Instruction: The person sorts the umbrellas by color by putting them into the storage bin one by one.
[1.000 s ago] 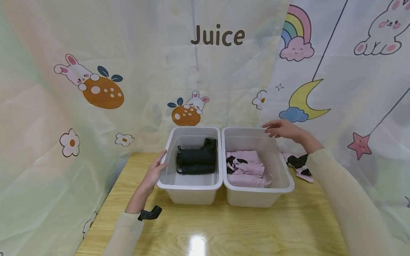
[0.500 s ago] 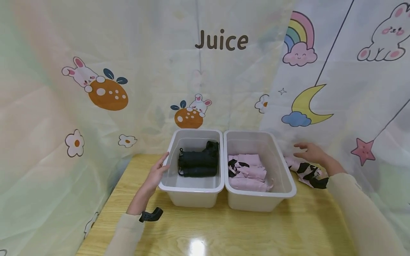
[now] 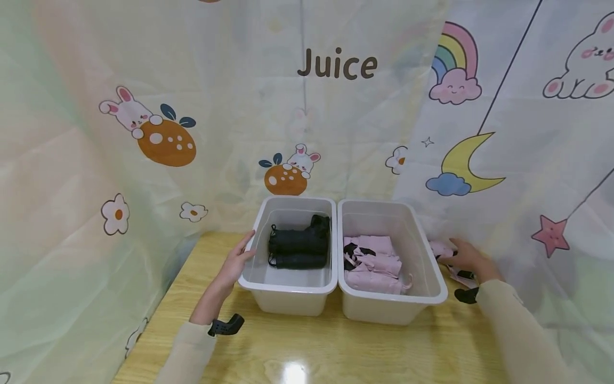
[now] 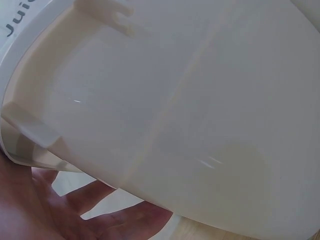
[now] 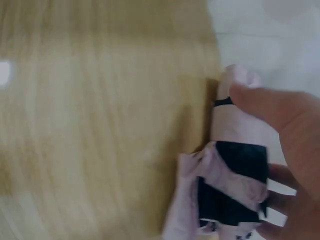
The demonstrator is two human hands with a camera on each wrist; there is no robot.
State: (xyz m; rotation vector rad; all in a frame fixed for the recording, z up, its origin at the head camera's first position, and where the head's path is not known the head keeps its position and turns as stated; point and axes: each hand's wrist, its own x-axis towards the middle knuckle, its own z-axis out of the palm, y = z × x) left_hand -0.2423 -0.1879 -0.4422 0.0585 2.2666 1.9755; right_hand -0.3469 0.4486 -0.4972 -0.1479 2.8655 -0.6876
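In the head view my left hand (image 3: 232, 266) rests at the left rim of the left white plastic tub (image 3: 288, 301). Its fingers lie loosely along the tub's outer wall (image 4: 165, 100) in the left wrist view. My right hand (image 3: 470, 260) is down at a pink folded umbrella (image 5: 240, 125) with black print, lying right of the right tub (image 3: 379, 309). The right thumb lies over one end of it and the fingers are along its far side; they do not look closed round it. The hand covers much of that umbrella in the head view.
Black folded umbrellas (image 3: 297, 242) with cord loops lie in the left tub. Several pink ones (image 3: 374, 264) fill part of the right tub. Both tubs stand side by side on a wooden table (image 3: 240, 352), against a printed cloth backdrop (image 3: 230, 133).
My right hand has moved from above the right tub's far corner, out to the right and down onto the loose pink umbrella. The left hand stays at its rim.
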